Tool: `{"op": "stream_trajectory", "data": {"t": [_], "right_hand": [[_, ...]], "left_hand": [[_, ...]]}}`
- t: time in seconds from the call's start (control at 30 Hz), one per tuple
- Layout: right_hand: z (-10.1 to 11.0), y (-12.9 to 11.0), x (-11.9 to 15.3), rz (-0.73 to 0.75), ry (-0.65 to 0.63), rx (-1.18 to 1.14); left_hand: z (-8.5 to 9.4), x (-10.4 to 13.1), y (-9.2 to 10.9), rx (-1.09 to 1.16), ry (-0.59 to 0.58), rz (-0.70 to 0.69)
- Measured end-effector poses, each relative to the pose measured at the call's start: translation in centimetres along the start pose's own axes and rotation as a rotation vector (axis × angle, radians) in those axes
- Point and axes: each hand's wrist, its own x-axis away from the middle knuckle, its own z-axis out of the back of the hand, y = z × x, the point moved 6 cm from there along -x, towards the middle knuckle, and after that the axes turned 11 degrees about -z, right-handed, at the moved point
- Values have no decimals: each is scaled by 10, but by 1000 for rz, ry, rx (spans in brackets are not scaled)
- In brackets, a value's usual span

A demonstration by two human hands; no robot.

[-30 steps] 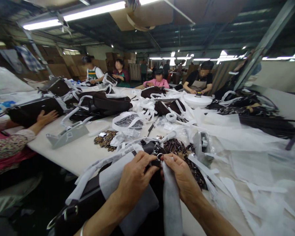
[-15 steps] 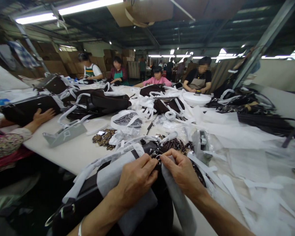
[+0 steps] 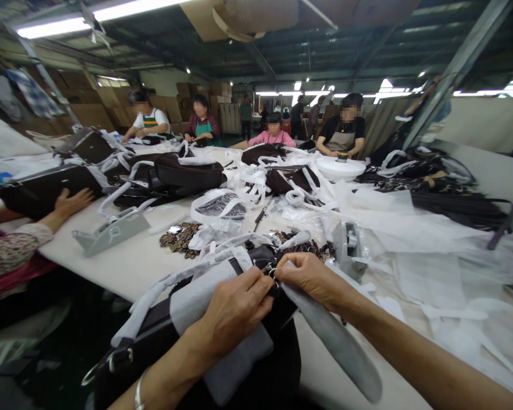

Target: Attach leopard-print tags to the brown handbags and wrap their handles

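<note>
A dark brown handbag [image 3: 151,340] lies in front of me at the table's edge, with white wrapping on its handle [image 3: 147,304] and a white sheet [image 3: 196,299] over its side. My left hand [image 3: 239,302] is closed in a pinch at the bag's upper right end, against small metal fittings. Thumb and finger of my right hand [image 3: 308,280] pinch a small metal ring [image 3: 272,274] at the same spot. A pale wrapped strap [image 3: 336,344] hangs from under my right hand. My fingertips partly hide the fittings.
Tape dispensers stand to the left [image 3: 111,232] and right [image 3: 347,245]. A pile of chains [image 3: 179,239] lies beyond the bag. More dark bags [image 3: 188,173] and white sheets [image 3: 431,279] cover the table [image 3: 98,265]. A co-worker's hand [image 3: 72,202] rests on another bag at left.
My right forearm has swung outward to the right, and the pale strap has swung right with it. Both hands keep their pinch at the metal fittings.
</note>
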Motion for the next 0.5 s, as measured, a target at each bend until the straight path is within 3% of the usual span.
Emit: {"op": "stream_trajectory", "data": {"t": [0.33,0.5], "right_hand": [[5,-22,-4,91,-53,297],[1,-26,-1,103,-60,403]], "left_hand": [[2,1,0,103,46,54],[1,3,-6,160,15,148]]}}
